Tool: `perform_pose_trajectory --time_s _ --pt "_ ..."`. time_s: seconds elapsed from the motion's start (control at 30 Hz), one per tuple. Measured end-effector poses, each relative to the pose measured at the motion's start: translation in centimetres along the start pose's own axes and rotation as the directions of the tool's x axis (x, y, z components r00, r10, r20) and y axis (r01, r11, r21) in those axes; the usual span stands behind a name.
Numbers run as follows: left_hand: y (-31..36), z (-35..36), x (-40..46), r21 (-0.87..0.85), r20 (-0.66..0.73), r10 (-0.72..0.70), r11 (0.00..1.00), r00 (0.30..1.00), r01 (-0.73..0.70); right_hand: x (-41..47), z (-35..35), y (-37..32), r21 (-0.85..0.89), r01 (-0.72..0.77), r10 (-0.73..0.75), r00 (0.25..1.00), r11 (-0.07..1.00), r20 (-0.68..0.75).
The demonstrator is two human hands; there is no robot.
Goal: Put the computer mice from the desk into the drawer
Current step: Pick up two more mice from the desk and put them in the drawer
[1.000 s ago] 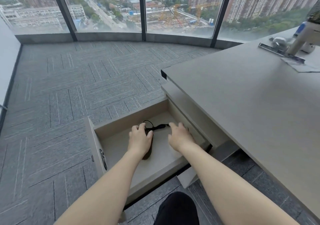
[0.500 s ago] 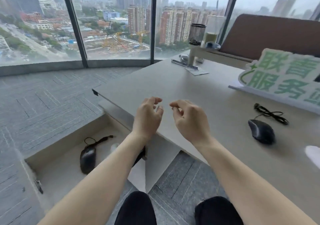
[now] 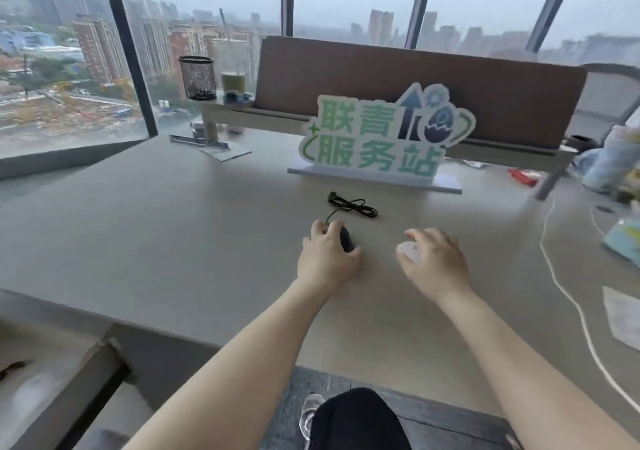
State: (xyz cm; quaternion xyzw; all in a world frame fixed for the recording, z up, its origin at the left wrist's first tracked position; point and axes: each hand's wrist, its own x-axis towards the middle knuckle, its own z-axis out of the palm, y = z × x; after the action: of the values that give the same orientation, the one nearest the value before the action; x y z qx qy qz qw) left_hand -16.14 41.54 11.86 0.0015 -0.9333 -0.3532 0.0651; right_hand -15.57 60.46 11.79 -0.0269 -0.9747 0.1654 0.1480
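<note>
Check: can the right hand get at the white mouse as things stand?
Probably yes. The right hand already rests over the white mouse on the desk, nothing between them; whether it has gripped is unclear.

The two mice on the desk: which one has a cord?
The black mouse under the left hand; its cord lies bundled behind it. The white mouse shows none.

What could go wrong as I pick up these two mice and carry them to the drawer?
1. The black mouse under the left hand trails a loose cable; it might drag or snag when lifted.
2. The white mouse is mostly hidden under the right hand, so the grip may be poor.
</note>
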Motion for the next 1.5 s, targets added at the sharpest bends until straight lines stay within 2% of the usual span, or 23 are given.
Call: perform_pose_trajectory --time_s 0.1,0.17,0.33,0.47,0.57,0.7,0.77,0.9,1.07,1.23,1.37,1.5 --pt "0.4 2.0 1.0 0.153 0.012 -0.046 0.987 0.999 0.044 -0.3 0.7 1.0 -0.055 -0.036 0.041 0.995 0.998 0.088" --pt "0.1 2.8 1.6 0.205 -0.027 -0.044 0.978 0.999 0.049 -0.6 1.2 1.0 -0.094 -0.028 0.039 0.992 0.995 0.119" --pt "-0.4 2.6 1.9 0.209 -0.118 -0.010 0.977 0.993 0.035 -0.7 2.3 0.4 -0.092 -0.013 0.018 0.998 0.996 0.062" --pt "-1.9 0.5 1.0 0.157 -0.154 -0.027 0.986 0.988 0.052 -1.5 2.6 -2.1 0.076 0.040 -0.042 0.999 0.996 0.025" --pt "-3.8 -2.3 -0.4 0.068 -0.231 -0.035 0.996 0.972 0.052 -2.3 2.6 -5.1 0.235 0.104 -0.104 0.994 0.966 -0.009" --pt "-6.3 -8.9 -2.9 -0.056 -0.473 -0.001 0.998 0.881 -0.029 -3.3 1.9 -11.0 0.368 0.231 -0.229 0.972 0.901 -0.049" --pt "-7.3 -13.0 -4.7 -0.060 -0.574 0.030 0.995 0.818 -0.078 -4.2 1.3 -14.7 0.439 0.307 -0.298 0.950 0.844 -0.092" --pt "-9.1 -21.2 -9.3 -0.009 -0.718 0.041 0.998 0.695 -0.068 -6.7 0.5 -23.1 0.566 0.425 -0.415 0.896 0.706 -0.155" --pt "-13.4 -28.2 -16.0 -0.029 -0.806 -0.049 0.999 0.590 0.044 -11.5 1.6 -32.9 0.677 0.511 -0.572 0.804 0.529 -0.159" --pt "-19.5 -31.9 -22.1 -0.039 -0.862 -0.123 0.983 0.492 0.178 -17.1 4.9 -40.5 0.781 0.471 -0.692 0.718 0.411 -0.068" --pt "-25.8 -32.4 -25.6 -0.075 -0.847 -0.256 0.925 0.466 0.372 -20.9 9.3 -44.3 0.799 0.410 -0.765 0.637 0.439 0.093" --pt "-32.9 -31.0 -27.9 -0.167 -0.760 -0.504 0.760 0.409 0.627 -23.4 14.3 -46.4 0.713 0.405 -0.769 0.568 0.572 0.293"
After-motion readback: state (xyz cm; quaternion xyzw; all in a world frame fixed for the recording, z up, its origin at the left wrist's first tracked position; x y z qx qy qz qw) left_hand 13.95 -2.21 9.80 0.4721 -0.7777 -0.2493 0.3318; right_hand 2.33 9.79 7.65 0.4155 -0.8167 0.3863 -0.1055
